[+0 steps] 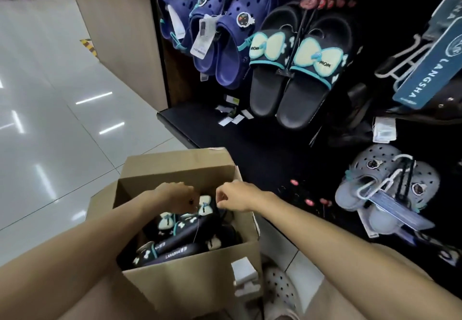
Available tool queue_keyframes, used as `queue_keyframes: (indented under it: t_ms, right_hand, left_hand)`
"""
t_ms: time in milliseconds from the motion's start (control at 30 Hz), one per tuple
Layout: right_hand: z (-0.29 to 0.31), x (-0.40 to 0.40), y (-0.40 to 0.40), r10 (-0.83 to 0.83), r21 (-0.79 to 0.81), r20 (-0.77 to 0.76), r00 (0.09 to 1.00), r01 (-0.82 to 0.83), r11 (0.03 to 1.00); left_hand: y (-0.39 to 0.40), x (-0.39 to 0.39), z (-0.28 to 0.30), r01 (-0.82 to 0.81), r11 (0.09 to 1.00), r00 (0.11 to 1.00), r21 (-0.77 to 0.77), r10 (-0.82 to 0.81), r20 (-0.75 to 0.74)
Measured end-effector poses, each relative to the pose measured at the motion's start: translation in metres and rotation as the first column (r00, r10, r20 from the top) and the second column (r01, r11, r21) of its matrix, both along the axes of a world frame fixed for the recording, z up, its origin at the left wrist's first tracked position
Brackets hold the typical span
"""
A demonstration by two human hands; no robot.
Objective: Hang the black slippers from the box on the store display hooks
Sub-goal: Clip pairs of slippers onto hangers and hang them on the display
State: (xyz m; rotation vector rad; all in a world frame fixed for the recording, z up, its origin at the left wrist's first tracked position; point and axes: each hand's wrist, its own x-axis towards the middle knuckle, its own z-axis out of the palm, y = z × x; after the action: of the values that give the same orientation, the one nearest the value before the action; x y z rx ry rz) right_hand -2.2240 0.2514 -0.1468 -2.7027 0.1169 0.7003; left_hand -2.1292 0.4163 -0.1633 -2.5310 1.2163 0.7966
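Shop aisle, glossy pale tile floor (50, 99); dark display wall (275, 144) ahead and to the right of the hands. Open cardboard box (190, 267) on the floor below them.

Left hand (175, 196) reaches down into the box, fingers curled over a black slipper (197, 219) with a pale bow; the grip itself is hidden under the hand. Right hand (233, 198) just beside it at the box's right wall, fingers curled, thumb and forefinger pinched together near the same slipper; cannot tell what they pinch. More black slippers (175, 247) lie packed below both hands.

Above the hands, a matching hung pair (295, 74) on the wall; navy clogs (212, 27) left of it, grey clogs (385, 189) to the right of the right hand.
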Motion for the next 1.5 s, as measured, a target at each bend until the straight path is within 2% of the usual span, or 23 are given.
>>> queue_keyframes:
  t_ms: [100,167,267,467,600,700,800,867,1000,1133,1300,1500]
  right_hand:
    - [-0.011,0.003,0.004,0.085,-0.044,-0.042,0.996,-0.086,0.995]
    - [-0.013,0.003,0.005,0.154,-0.104,-0.084,0.984,-0.162,0.981]
    - [-0.013,0.005,0.004,0.181,-0.093,-0.114,0.977,-0.192,0.977]
    - [-0.009,0.009,0.012,0.254,-0.048,-0.151,0.955,-0.263,0.963]
    - [-0.005,0.012,0.013,0.29,-0.051,-0.119,0.95,-0.297,0.953]
    - [-0.005,0.013,0.006,0.295,-0.074,-0.092,0.951,-0.302,0.95]
    - [-0.009,0.012,-0.005,0.291,-0.115,-0.108,0.95,-0.303,0.946]
    - [-0.011,0.011,-0.013,0.273,-0.124,-0.129,0.953,-0.289,0.949]
    - [-0.013,0.008,-0.024,0.251,-0.122,-0.168,0.953,-0.272,0.954]
    - [-0.013,0.008,-0.029,0.217,-0.12,-0.167,0.962,-0.239,0.964]
    - [-0.006,0.009,-0.034,0.201,-0.127,-0.148,0.968,-0.22,0.967]
    - [-0.003,0.009,-0.039,0.186,-0.136,-0.123,0.975,-0.202,0.97]
  left_hand:
    - [0.007,0.001,-0.02,-0.003,0.993,0.998,0.12,0.01,-0.056]
    - [0.012,0.0,-0.031,-0.013,0.988,0.996,0.155,0.026,-0.083]
    - [0.018,0.001,-0.048,-0.027,0.983,0.992,0.179,0.049,-0.119]
    - [0.016,-0.013,-0.069,-0.042,0.973,0.997,0.226,0.055,-0.049]
    - [0.017,-0.025,-0.089,-0.152,0.982,0.987,0.116,0.157,-0.032]
    - [0.028,-0.021,-0.102,-0.31,0.95,0.943,0.047,0.313,-0.112]
    - [0.039,-0.016,-0.112,-0.424,0.904,0.88,0.058,0.426,-0.209]
    - [0.041,-0.015,-0.115,-0.474,0.878,0.842,0.065,0.474,-0.257]
    - [0.043,-0.014,-0.129,-0.581,0.814,0.77,-0.019,0.542,-0.336]
    - [0.032,-0.024,-0.136,-0.634,0.773,0.742,-0.006,0.606,-0.287]
    - [0.032,-0.018,-0.124,-0.643,0.766,0.74,-0.019,0.614,-0.275]
    - [0.028,-0.009,-0.105,-0.586,0.808,0.795,-0.061,0.558,-0.237]
